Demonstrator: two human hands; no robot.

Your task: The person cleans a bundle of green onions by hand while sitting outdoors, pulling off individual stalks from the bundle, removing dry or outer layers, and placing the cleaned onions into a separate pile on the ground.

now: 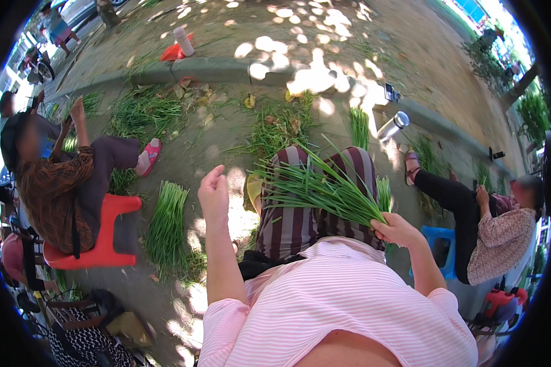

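Note:
A bunch of long green garlic chives or similar stalks (321, 188) lies across my striped trouser legs. My right hand (388, 228) grips its gathered end at the right. My left hand (214, 190) is raised left of my knees, with its fingers curled together; whether it pinches a small piece cannot be told. On the ground to the left lies a large pile of lined-up stalks (166, 225). Beyond my knees is a loose, tangled heap of stalks and trimmings (280, 128). Smaller sheaves stand or lie past my right knee (359, 128).
A person on a red plastic stool (108, 229) sits at the left, another near a blue plastic stool (441, 247) at the right. A concrete kerb (211, 69) crosses ahead, with a pale bottle (183, 41) beside a red bag. A steel flask (393, 126) stands near the right.

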